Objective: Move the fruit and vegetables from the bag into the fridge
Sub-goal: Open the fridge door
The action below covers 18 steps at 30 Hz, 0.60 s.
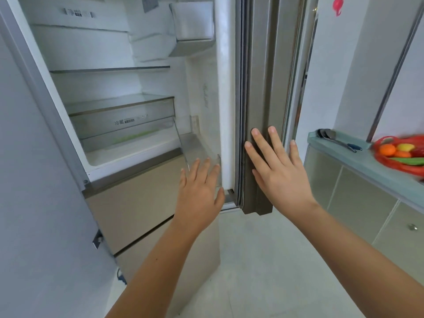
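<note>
Both hands were released, nothing held.

- Right hand (278, 171): fingers straight and spread, lying flat on the edge of the open grey-brown metal fridge door (259, 88), low on it.
- Left hand (198, 191): fingers straight and slightly spread, palm away, in front of the clear plastic door bin (202, 154) at the door's foot. Couldn't tell if it touched the bin.
- The door stood edge-on between the two hands, with its white gasket side toward the left hand.

The tall beige-fronted fridge (96, 53) was open, up and to the left of the left hand. Inside were a thin glass shelf (110, 69), then below it a clear plastic crisper drawer (124, 125) with printed lettering. A second clear door bin (195, 21) sat high above the left hand. The beige lower drawer fronts (137, 196) were closed, just left of the left hand.

The task's goods were well to the right of the right hand, apart from both hands. The red mesh bag (385, 161) lay on the pale green glass tabletop (367, 161), blurred at the frame edge. Visible inside were a round orange fruit (387, 149), a yellow fruit (405, 147) and a long green vegetable (410, 160). The rest was too blurred to name.

The open door stood between the fridge interior and the bag.

Dark metal ladles with a blue handle (330, 135) lay on the tabletop between the right hand and the bag. Glossy cabinet doors with a round metal knob (413, 226) were under the tabletop. A red wall hook (337, 5) hung high above the right hand. Pale tiled floor (263, 260) was below both forearms.
</note>
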Tool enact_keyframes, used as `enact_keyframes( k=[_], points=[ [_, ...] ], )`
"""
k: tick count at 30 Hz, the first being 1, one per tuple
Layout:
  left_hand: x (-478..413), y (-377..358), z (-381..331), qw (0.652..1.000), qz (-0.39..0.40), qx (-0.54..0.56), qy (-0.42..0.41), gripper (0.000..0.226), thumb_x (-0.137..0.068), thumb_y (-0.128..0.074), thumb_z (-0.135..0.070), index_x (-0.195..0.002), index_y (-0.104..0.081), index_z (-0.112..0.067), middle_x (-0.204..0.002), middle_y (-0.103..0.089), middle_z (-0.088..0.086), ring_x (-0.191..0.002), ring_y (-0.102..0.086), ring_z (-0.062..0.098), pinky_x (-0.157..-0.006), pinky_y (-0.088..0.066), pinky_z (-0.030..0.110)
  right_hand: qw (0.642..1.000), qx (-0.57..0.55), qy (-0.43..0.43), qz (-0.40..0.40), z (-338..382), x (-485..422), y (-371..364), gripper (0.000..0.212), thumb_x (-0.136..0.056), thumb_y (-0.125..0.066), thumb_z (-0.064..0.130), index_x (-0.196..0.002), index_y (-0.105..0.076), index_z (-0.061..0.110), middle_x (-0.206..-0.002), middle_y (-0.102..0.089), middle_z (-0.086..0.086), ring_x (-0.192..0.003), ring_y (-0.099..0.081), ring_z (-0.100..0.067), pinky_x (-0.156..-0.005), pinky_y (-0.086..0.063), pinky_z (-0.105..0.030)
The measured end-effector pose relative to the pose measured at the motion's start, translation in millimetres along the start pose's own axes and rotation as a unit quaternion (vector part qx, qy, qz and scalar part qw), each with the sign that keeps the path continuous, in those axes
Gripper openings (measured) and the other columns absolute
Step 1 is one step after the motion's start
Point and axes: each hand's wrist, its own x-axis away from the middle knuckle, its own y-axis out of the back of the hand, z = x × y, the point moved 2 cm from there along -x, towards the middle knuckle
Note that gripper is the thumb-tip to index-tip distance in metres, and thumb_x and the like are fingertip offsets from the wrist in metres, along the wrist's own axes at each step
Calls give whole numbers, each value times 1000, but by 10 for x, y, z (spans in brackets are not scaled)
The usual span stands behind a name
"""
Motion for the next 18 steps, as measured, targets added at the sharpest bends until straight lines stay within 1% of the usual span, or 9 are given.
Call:
enact_keyframes(
  k=[2,6,12,16,18],
  points=[
    [-46,-38,-130,1000,-1,6,-9,53,-80,-36,-35,-119,-58,-6,-126,-57,17,-118,-51,37,-91,-38,61,1000,-8,-14,7,-131,40,-3,66,-76,-70,13,-136,-42,7,-147,-35,-15,-135,-28,-39,-99,-29,-61],
    [-158,-118,-409,999,-7,28,-17,52,-81,-36,-35,-118,-59,-6,-127,-56,17,-119,-50,36,-92,-36,62,998,-33,-42,28,-405,112,-31,65,-77,-70,17,-135,-43,4,-145,-36,-17,-132,-31,-43,-97,-32,-63],
    [-354,-247,-812,998,-30,53,-34,50,-80,-37,-31,-114,-60,-4,-123,-58,18,-116,-52,37,-91,-37,62,992,-69,-91,59,-780,194,-200,71,-77,-72,22,-136,-39,0,-147,-31,-19,-134,-27,-43,-98,-33,-60],
    [-509,-355,-1026,995,-51,69,-47,50,-80,-37,-31,-116,-59,-5,-125,-57,18,-119,-50,37,-94,-35,61,987,-78,-121,70,-1036,236,-363,77,-77,-72,27,-138,-35,-3,-148,-28,-20,-134,-25,-43,-100,-32,-56],
    [-604,-420,-1122,994,-59,71,-57,49,-81,-37,-32,-117,-58,-6,-126,-57,17,-120,-49,36,-95,-34,60,985,-77,-136,75,-1191,253,-459,78,-78,-71,27,-139,-32,-3,-149,-26,-21,-134,-25,-43,-100,-31,-56]
  ],
)
